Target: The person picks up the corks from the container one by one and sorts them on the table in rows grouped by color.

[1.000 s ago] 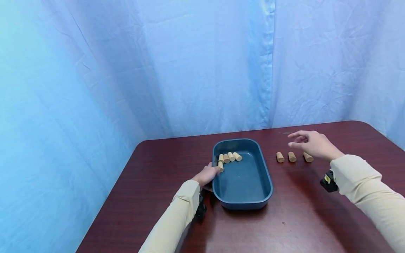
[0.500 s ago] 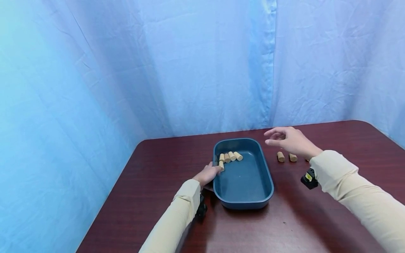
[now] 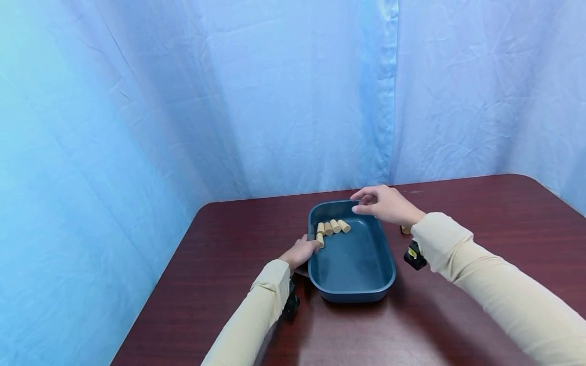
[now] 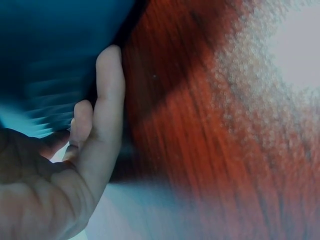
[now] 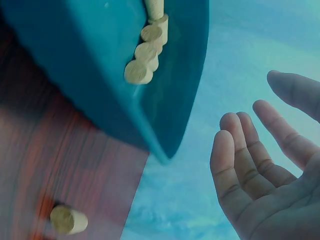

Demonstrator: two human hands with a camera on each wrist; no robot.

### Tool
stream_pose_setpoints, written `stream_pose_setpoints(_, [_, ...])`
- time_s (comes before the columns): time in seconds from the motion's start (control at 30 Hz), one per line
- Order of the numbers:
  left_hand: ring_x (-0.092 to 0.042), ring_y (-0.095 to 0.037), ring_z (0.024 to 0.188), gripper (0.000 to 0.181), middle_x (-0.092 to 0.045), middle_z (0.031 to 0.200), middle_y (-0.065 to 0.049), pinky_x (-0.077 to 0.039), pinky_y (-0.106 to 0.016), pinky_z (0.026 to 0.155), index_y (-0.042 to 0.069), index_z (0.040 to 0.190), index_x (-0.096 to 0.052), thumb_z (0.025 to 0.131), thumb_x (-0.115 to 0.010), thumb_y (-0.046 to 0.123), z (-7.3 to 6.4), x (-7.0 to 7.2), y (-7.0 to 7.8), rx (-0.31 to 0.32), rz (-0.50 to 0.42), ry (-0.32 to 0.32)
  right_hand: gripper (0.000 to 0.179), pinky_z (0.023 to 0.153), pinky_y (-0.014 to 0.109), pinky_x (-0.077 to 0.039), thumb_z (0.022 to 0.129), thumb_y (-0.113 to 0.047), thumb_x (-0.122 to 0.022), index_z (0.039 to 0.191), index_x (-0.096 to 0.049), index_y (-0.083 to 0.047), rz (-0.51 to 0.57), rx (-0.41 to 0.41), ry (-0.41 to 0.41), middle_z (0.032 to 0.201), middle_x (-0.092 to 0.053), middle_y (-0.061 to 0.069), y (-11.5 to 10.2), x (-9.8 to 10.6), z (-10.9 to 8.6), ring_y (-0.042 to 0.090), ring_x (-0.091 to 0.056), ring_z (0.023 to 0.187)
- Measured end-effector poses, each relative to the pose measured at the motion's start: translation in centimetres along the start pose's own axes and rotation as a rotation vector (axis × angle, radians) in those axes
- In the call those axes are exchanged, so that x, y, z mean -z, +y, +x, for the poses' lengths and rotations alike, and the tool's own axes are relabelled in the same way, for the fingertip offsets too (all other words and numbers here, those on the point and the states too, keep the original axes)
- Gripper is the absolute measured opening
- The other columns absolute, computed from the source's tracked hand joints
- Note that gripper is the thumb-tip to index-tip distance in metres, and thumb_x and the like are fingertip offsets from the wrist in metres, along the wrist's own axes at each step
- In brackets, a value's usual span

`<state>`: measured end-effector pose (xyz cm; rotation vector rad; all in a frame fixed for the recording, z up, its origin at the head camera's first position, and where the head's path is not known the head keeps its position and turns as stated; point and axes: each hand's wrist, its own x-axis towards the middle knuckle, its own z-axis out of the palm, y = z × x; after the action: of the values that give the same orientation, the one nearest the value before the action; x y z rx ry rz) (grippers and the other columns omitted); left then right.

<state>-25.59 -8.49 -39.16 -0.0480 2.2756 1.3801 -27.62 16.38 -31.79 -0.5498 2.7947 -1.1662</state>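
Observation:
A dark blue rectangular tray [image 3: 352, 296] stands mid-table. My left hand [image 3: 298, 252] grips its left wall, thumb over the rim and fingers outside; in the left wrist view the fingers [image 4: 109, 95] lie along the tray's outer side. Several tapered corks [image 3: 335, 226] lie inside, in a short row near the back left, one of them nearer my left thumb. My right hand [image 3: 386, 204] hovers above the tray's far right corner, thumb and fingers apart. Nothing shows between the fingers [image 5: 242, 175] in the right wrist view. One cork [image 5: 69, 220] lies on the table beside the tray.
The dark red table [image 3: 220, 254] extends on both sides of the tray. Behind it hangs a light blue curtain [image 3: 297, 101]. My right hand and sleeve [image 3: 439, 239] cover the spot where other corks lay to the tray's right.
My right hand has moved left, from above the loose corks on the table to above the tray's far right corner. The left hand and the tray have stayed in place.

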Motion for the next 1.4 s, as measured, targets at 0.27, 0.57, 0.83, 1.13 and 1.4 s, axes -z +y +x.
stream_pose_setpoints(0.27, [-0.048,-0.042,0.125,0.078,-0.011,0.165,-0.019,-0.057,-0.054,0.083,0.006,0.163,-0.01,0.095,-0.044,0.024,0.6,-0.1,-0.2,0.007,0.0,0.021,0.042,0.089,0.049,-0.055,0.101,-0.023,-0.064,0.136,-0.062,0.0,0.05,-0.007,-0.031,0.123,-0.064,0.021,-1.2,-1.7,1.8,0.035,-0.063,0.105])
stream_pose_setpoints(0.57, [-0.055,-0.04,0.114,0.074,-0.026,0.154,-0.021,-0.057,-0.054,0.083,0.004,0.161,-0.018,0.095,-0.045,0.023,0.5,-0.2,-0.1,0.003,-0.007,0.026,0.042,0.097,0.054,-0.05,0.101,-0.024,-0.063,0.137,-0.062,-0.002,0.11,-0.074,-0.061,0.133,-0.058,0.025,-1.6,-3.6,3.3,0.04,-0.057,0.117])
stream_pose_setpoints(0.83, [-0.052,-0.04,0.118,0.078,-0.014,0.163,-0.02,-0.058,-0.052,0.081,0.006,0.164,-0.01,0.095,-0.044,0.023,0.7,0.1,0.0,0.013,0.003,0.009,0.039,0.094,0.052,-0.051,0.101,-0.024,-0.064,0.134,-0.064,-0.002,0.118,-0.107,-0.083,0.133,-0.059,0.025,-1.4,-5.0,3.9,0.039,-0.058,0.116])
stream_pose_setpoints(1.13, [-0.054,-0.037,0.11,0.071,-0.028,0.152,-0.02,-0.059,-0.052,0.078,0.005,0.159,-0.022,0.094,-0.043,0.021,0.6,0.3,0.0,0.0,-0.006,0.008,0.034,0.089,0.048,-0.053,0.101,-0.016,-0.062,0.13,-0.065,0.001,0.116,-0.131,-0.12,0.124,-0.064,0.024,-1.5,-7.3,4.3,0.037,-0.061,0.108])
stream_pose_setpoints(1.4, [-0.052,-0.037,0.113,0.066,-0.029,0.148,-0.02,-0.058,-0.054,0.08,0.004,0.155,-0.027,0.093,-0.044,0.021,0.4,0.1,0.0,-0.011,-0.011,-0.002,0.031,0.099,0.055,-0.049,0.099,-0.013,-0.064,0.128,-0.068,-0.001,0.105,-0.154,-0.135,0.126,-0.065,0.024,-1.2,-9.0,4.3,0.038,-0.061,0.115])
